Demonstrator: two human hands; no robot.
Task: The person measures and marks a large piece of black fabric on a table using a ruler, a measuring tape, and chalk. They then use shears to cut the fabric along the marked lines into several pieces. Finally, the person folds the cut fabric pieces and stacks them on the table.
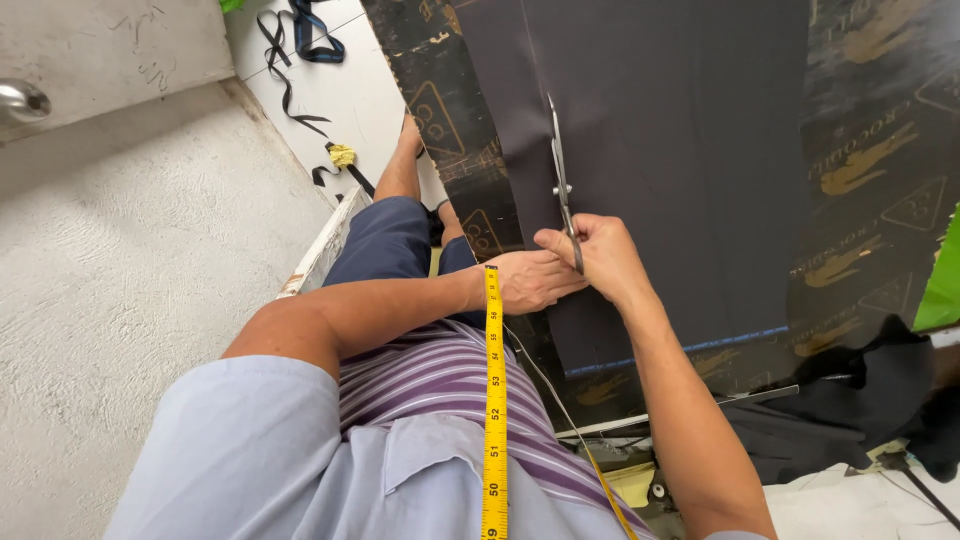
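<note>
My right hand (pixel 600 255) grips the handles of long steel scissors (pixel 560 165), whose blades point away from me along a cut line in a dark navy fabric (pixel 680 150). My left hand (pixel 525 280) lies flat on the near left strip of that fabric, touching my right hand. The fabric is spread on a black table cover (pixel 880 200) with gold printed patterns. A yellow measuring tape (pixel 492 400) hangs from my neck down my striped shirt.
A rough grey wall (pixel 130 250) stands close on the left. Black straps and a yellow scrap (pixel 340 155) lie on the white floor tiles. Dark cloth (pixel 860 400) is heaped at the lower right, and a bright green piece (pixel 945 280) shows at the right edge.
</note>
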